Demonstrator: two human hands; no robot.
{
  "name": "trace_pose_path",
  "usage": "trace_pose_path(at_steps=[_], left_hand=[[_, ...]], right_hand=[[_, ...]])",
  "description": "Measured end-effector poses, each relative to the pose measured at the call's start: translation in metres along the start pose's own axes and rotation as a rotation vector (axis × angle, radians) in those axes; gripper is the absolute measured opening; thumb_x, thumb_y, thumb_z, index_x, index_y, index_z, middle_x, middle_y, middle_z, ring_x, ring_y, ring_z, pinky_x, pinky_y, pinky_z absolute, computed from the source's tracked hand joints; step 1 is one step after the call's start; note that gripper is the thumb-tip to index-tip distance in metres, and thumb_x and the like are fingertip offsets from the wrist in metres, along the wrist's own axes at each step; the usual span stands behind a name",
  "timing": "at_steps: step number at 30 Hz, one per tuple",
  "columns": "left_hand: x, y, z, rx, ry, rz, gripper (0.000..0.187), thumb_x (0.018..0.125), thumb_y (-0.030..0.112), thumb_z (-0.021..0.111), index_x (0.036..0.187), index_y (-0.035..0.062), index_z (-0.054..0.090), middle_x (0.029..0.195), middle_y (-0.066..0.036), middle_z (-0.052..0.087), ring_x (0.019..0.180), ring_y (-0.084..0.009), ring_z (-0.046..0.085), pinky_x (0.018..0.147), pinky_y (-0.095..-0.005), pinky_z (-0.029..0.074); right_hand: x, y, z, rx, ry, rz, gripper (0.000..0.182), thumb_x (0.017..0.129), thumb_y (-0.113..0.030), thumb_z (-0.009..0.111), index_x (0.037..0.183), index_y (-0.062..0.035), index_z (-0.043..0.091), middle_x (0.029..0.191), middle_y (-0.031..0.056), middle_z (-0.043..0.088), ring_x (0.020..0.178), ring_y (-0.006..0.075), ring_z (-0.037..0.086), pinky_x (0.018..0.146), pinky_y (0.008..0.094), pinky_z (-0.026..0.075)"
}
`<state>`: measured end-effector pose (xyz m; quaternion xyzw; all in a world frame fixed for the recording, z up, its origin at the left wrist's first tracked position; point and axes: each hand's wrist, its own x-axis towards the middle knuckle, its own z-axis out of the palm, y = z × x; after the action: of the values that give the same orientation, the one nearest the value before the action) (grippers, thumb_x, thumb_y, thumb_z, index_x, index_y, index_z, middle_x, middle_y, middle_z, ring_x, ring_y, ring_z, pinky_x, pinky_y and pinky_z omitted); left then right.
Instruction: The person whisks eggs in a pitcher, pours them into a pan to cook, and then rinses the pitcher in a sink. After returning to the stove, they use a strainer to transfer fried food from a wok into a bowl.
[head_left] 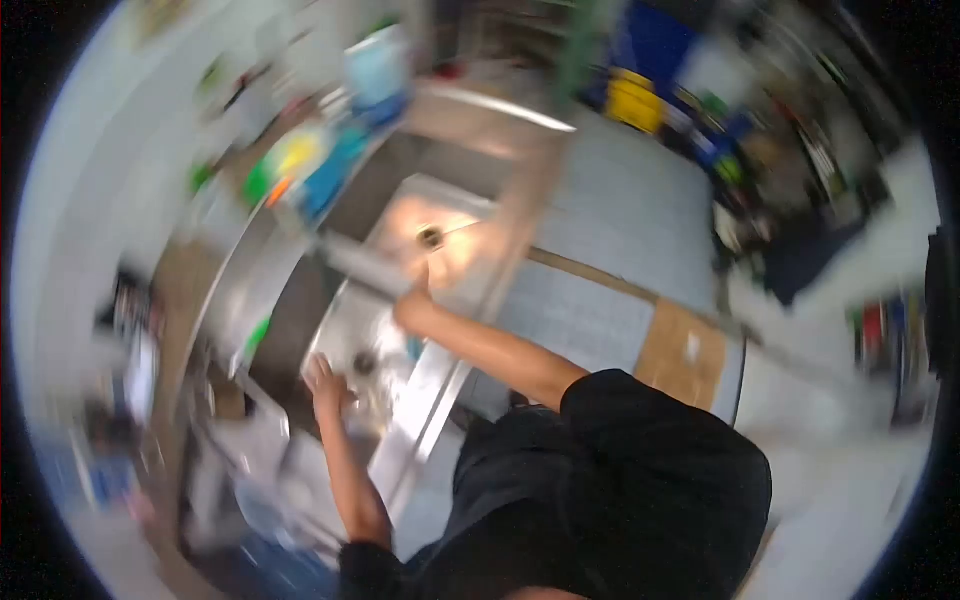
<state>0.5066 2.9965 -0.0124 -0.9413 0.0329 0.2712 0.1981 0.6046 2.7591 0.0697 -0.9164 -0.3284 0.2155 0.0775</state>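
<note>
A steel sink with two basins stands in front of me, and the view is smeared by motion. My left hand (326, 382) is over the near basin (345, 325), its fingers and thumb apart, with nothing visible in it. The near drain (365, 362) lies just right of that hand. My right hand (412, 306) is at the divider (365, 268) between the basins; its fingers are too blurred to read. Beyond it is the far basin (400, 215) with a dark drain (431, 237). A small teal patch (415, 347) shows below my right forearm.
Blurred bottles and a blue-white container (378, 75) stand along the back ledge. A teal cloth-like thing (335, 170) hangs by the far basin. Right of the sink are grey floor mats (625, 200), a cardboard piece (680, 355) and a yellow object (635, 100).
</note>
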Motion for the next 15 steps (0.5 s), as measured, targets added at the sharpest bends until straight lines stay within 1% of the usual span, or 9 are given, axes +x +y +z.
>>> trace_pose_path(at_steps=[1, 2, 4, 5, 7, 8, 9, 12, 15], left_hand=[[0.034, 0.028, 0.041, -0.633, 0.343, 0.016, 0.053, 0.085, 0.045, 0.051, 0.127, 0.0112, 0.05, 0.143, -0.027, 0.022, 0.135, -0.0396, 0.012, 0.109, -0.052, 0.013], [0.005, 0.07, 0.02, -1.056, 0.683, 0.008, 0.044, 0.082, 0.029, 0.06, 0.119, 0.005, 0.054, 0.136, -0.027, 0.034, 0.131, -0.0391, 0.024, 0.105, -0.0502, 0.023], [0.005, 0.137, 0.022, -1.014, 0.691, 0.173, 0.042, 0.081, 0.023, 0.061, 0.117, 0.0032, 0.053, 0.13, -0.025, 0.039, 0.126, -0.0384, 0.03, 0.103, -0.0486, 0.025], [-0.008, 0.169, 0.033, -1.049, 0.727, 0.211, 0.039, 0.08, 0.017, 0.062, 0.114, 0.0014, 0.053, 0.125, -0.024, 0.044, 0.121, -0.0377, 0.036, 0.102, -0.047, 0.028], [-0.043, 0.243, -0.008, -1.009, 0.72, 0.392, 0.034, 0.081, 0.016, 0.059, 0.111, -0.0001, 0.052, 0.113, -0.022, 0.051, 0.112, -0.0362, 0.044, 0.098, -0.0446, 0.031], [-0.069, 0.288, -0.03, -1.08, 0.652, 0.428, 0.034, 0.08, 0.016, 0.06, 0.108, -0.0008, 0.053, 0.111, -0.021, 0.053, 0.112, -0.0369, 0.044, 0.098, -0.0446, 0.032], [-0.079, 0.318, -0.042, -1.037, 0.587, 0.62, 0.029, 0.08, 0.015, 0.061, 0.104, -0.0009, 0.055, 0.109, -0.02, 0.054, 0.111, -0.0369, 0.045, 0.097, -0.0443, 0.033], [-0.108, 0.41, -0.051, -0.85, 0.566, 0.88, 0.026, 0.081, 0.015, 0.06, 0.101, -0.0003, 0.055, 0.108, -0.019, 0.055, 0.107, -0.0361, 0.048, 0.093, -0.044, 0.036], [-0.091, 0.478, -0.018, -0.778, 0.163, 0.92, 0.024, 0.085, 0.02, 0.058, 0.1, 0.0014, 0.056, 0.099, -0.013, 0.06, 0.093, -0.0299, 0.057, 0.08, -0.0411, 0.044]], right_hand=[[-0.059, 0.014, 0.002, 0.076, -0.278, 0.018, 0.063, 0.088, -0.056, 0.041, 0.133, -0.0119, 0.041, 0.122, 0.0131, 0.056, 0.118, 0.0305, 0.045, 0.104, 0.0473, 0.03], [-0.076, 0.067, 0.07, 0.732, 0.01, -0.298, 0.059, 0.088, -0.053, 0.047, 0.134, -0.0155, 0.041, 0.114, 0.0118, 0.06, 0.112, 0.0336, 0.052, 0.098, 0.0506, 0.038], [-0.181, 0.133, 0.101, 1.432, -0.248, 0.033, 0.062, 0.088, -0.054, 0.045, 0.13, -0.0084, 0.043, 0.106, 0.0148, 0.064, 0.092, 0.0283, 0.064, 0.082, 0.0445, 0.051], [-0.23, 0.168, 0.117, 1.463, -0.209, 0.252, 0.056, 0.089, -0.049, 0.048, 0.126, -0.0062, 0.047, 0.103, 0.0136, 0.065, 0.08, 0.0254, 0.067, 0.067, 0.0383, 0.055], [-0.316, 0.225, 0.159, 1.232, 0.372, 0.377, 0.041, 0.089, -0.04, 0.051, 0.109, -0.0056, 0.059, 0.097, 0.0088, 0.066, 0.082, 0.0207, 0.063, 0.068, 0.0364, 0.054], [-0.373, 0.228, 0.157, 1.415, 0.665, 0.583, 0.035, 0.091, -0.034, 0.047, 0.108, -0.0048, 0.056, 0.101, 0.0091, 0.063, 0.084, 0.0201, 0.061, 0.075, 0.0366, 0.053], [-0.427, 0.228, 0.148, 1.865, 0.945, 0.562, 0.029, 0.092, -0.026, 0.043, 0.109, -0.004, 0.052, 0.11, 0.0138, 0.06, 0.092, 0.0227, 0.06, 0.081, 0.0381, 0.051], [-0.566, 0.267, 0.178, 2.254, 1.227, 0.287, 0.029, 0.091, -0.026, 0.046, 0.11, -0.0049, 0.051, 0.112, 0.0101, 0.06, 0.096, 0.0208, 0.06, 0.085, 0.0353, 0.049], [-0.681, 0.271, 0.211, 2.211, 1.61, 0.217, 0.027, 0.093, -0.025, 0.042, 0.109, -0.0045, 0.05, 0.115, 0.0128, 0.059, 0.099, 0.0223, 0.059, 0.087, 0.0359, 0.048]])
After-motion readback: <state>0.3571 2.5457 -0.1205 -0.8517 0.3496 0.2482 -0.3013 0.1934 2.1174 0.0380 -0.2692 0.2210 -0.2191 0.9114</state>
